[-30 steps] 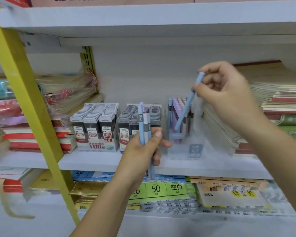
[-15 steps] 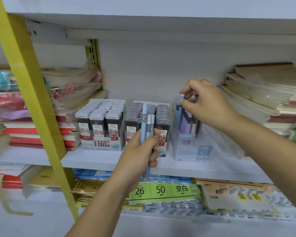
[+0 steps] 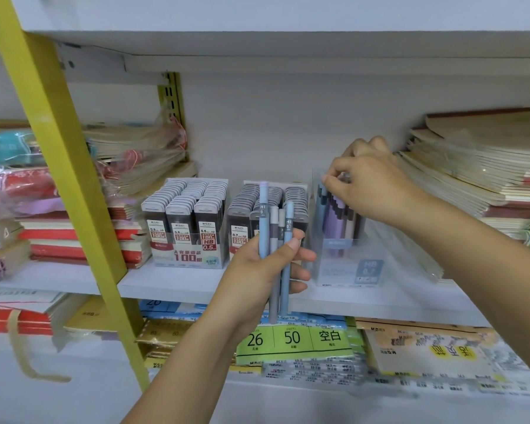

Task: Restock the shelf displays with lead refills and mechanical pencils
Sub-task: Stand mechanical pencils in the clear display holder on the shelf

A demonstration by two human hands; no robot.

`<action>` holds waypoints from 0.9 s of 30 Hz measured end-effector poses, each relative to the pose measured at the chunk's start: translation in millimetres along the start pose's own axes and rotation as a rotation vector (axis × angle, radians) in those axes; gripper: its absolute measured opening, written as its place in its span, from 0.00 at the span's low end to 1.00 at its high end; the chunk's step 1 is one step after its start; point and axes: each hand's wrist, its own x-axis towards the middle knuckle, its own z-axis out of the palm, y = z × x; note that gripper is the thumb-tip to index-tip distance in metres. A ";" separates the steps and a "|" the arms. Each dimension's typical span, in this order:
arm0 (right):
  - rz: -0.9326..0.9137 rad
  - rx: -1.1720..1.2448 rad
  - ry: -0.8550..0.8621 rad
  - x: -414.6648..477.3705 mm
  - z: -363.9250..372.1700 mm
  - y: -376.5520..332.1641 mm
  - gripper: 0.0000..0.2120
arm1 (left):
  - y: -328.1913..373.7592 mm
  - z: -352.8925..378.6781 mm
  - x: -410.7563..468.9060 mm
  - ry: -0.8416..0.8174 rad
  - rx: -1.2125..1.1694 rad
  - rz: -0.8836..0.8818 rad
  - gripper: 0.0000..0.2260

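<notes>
right hand [image 3: 372,191] now lower, fingertips [image 3: 327,180] on boxed pencils [image 3: 338,220]

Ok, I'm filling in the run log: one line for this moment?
left hand: holds pencils | right hand: at pencil tops in box | grip unclear

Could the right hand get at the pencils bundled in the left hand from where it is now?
Probably yes. The right hand sits at the clear pencil box, just beside the left hand, whose bundled pencils stick up above its grip with nothing between.
</notes>
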 end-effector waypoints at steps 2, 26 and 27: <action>0.020 -0.060 -0.064 -1.5 -5.8 -1.9 0.15 | 3.3 2.4 -1.5 -0.015 -0.037 -0.006 0.13; -0.078 0.425 0.258 -26.8 -27.2 -16.6 0.06 | -6.2 16.7 6.0 -0.027 0.126 -0.005 0.08; -0.081 0.388 0.229 -24.8 -23.3 -15.5 0.06 | -7.3 16.4 6.7 -0.035 0.126 -0.008 0.08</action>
